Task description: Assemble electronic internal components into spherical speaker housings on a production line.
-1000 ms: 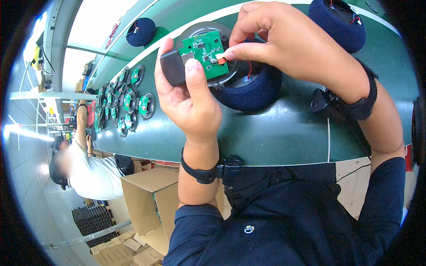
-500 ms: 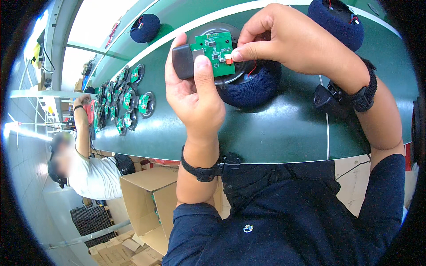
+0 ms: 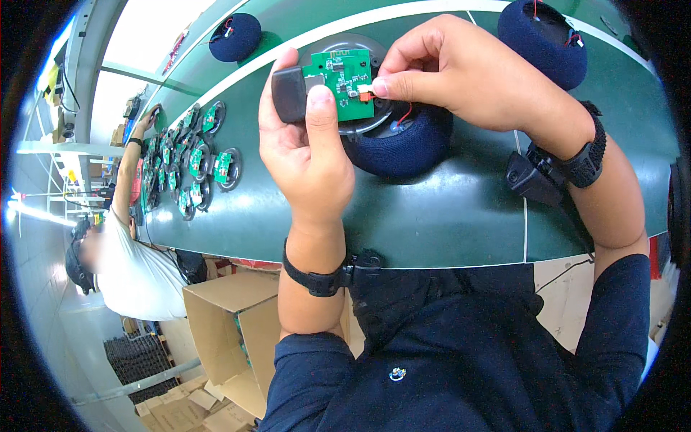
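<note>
My left hand (image 3: 309,162) grips a green circuit board (image 3: 354,72), with its thumb on the front by the metal part. A black block (image 3: 289,95) sticks out at the board's left side. Behind the board is a round, clear-grey disc (image 3: 383,119). My right hand (image 3: 461,75) pinches a small white plug (image 3: 366,88) with thumb and forefinger, at the white-and-orange sockets on the board's right edge. How far the plug sits in cannot be made out. A red wire (image 3: 407,114) runs down into a round navy fabric-covered shell (image 3: 399,153) just below.
Several disc-mounted boards (image 3: 198,160) lie at the left of the green table (image 3: 432,223). Two more navy shells stand behind, one far left (image 3: 236,39) and one far right (image 3: 551,54). A co-worker (image 3: 137,266) reaches over the table at left, beside a cardboard box (image 3: 216,324).
Both hands and the board have shifted slightly left in the picture, the pinch still at the sockets. The co-worker's arm has stretched farther across the table.
</note>
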{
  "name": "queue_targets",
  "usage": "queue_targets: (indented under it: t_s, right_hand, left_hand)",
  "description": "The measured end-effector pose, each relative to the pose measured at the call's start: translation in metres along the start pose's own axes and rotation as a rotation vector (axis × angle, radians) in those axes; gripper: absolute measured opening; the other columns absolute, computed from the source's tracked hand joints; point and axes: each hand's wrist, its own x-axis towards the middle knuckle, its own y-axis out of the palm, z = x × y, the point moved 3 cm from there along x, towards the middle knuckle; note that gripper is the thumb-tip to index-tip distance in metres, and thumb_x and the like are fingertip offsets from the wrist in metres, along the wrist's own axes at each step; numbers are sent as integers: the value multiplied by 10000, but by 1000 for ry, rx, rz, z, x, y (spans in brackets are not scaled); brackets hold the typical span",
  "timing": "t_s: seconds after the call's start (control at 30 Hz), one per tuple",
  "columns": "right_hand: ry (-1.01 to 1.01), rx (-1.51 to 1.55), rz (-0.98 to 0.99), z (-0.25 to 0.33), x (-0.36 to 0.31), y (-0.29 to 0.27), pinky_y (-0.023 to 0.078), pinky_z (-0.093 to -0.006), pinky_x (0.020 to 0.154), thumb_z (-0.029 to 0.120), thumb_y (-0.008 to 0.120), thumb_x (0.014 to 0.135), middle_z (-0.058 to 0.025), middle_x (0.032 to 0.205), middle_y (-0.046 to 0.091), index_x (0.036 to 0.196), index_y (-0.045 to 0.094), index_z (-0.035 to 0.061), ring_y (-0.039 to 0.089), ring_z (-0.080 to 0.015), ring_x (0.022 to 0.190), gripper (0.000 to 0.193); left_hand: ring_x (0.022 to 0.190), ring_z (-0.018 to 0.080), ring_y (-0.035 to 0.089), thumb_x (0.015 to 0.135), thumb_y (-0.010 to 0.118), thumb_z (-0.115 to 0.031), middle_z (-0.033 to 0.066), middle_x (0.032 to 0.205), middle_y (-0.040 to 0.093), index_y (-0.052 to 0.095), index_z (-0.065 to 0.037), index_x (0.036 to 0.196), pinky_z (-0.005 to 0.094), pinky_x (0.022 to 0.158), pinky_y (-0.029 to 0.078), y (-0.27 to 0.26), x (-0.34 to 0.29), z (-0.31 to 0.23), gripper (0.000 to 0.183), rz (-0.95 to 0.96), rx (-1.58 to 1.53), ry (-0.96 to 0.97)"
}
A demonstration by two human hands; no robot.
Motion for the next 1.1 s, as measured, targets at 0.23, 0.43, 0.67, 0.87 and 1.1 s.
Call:
queue_targets:
  t_s: [0.23,0.43,0.67,0.87,1.1]
  right_hand:
    - [7,65,-20,-2,-1,4,532,-242,714,151,718,960,-19,813,712,971,742,-41,626,-66,735,194]
    - [5,56,-33,-1,-2,3,534,-245,719,128,719,952,-20,798,712,945,749,-44,628,-68,736,175]
    - [-15,-57,-18,5,-2,2,507,-246,706,145,712,954,-25,775,704,940,740,-49,606,-58,730,196]
    - [-32,-129,-66,5,-5,6,500,-246,690,145,711,949,-40,744,691,904,727,-47,599,-57,719,198]
    - [-56,-2,-88,-2,-4,11,501,-248,684,175,707,968,0,755,667,918,709,-28,590,-65,708,209]
  left_hand:
    - [1023,148,634,1025,592,-67,96,1131,660,463,59,1431,285,947,503,6,-1,-4,444,-10,22,15]
    - [1014,143,634,1024,595,-68,88,1116,663,461,56,1432,284,945,501,3,-1,-5,447,18,-25,-26]
    - [1057,164,647,1028,586,-74,111,1158,665,461,58,1429,307,974,508,-1,2,-4,440,55,-1,-50]
    - [1053,175,655,1034,585,-87,130,1194,653,454,52,1432,311,962,524,-2,0,2,441,67,-6,-46]
    - [1060,181,652,1039,579,-95,133,1191,651,450,45,1433,316,962,524,-1,1,-1,437,76,-32,-48]
